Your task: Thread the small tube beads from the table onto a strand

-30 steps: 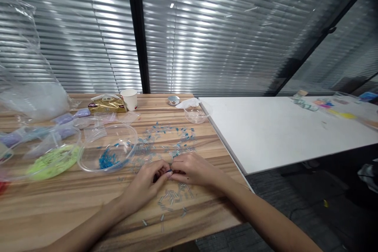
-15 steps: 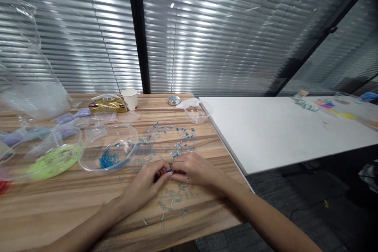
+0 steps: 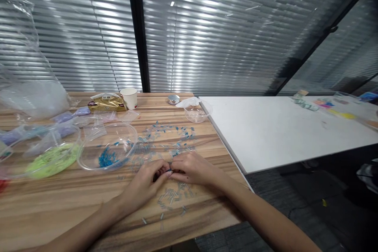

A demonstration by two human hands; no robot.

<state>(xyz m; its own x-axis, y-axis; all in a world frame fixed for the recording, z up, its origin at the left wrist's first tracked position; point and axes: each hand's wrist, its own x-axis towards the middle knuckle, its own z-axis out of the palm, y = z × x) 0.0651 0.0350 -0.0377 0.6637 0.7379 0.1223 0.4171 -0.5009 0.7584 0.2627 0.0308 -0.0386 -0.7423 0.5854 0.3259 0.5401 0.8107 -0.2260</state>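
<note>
My left hand and my right hand meet fingertip to fingertip just above the wooden table. Both are closed in a pinch, and a bit of a small blue capsule shows between their fingers; the rest of it is hidden. Beyond my hands lie scattered blue and clear capsules. A cluster of clear capsules rests closer to me. On the left, a clear plastic bowl holds a heap of blue capsules.
Left of that bowl stands another clear bowl with yellow-green pieces. Behind are a gold packet, a paper cup, a round tin and a clear bowl. A white table adjoins on the right.
My hands stay pinched together in nearly the same place, with only a slight shift at the fingertips. The whole view has moved a little.
</note>
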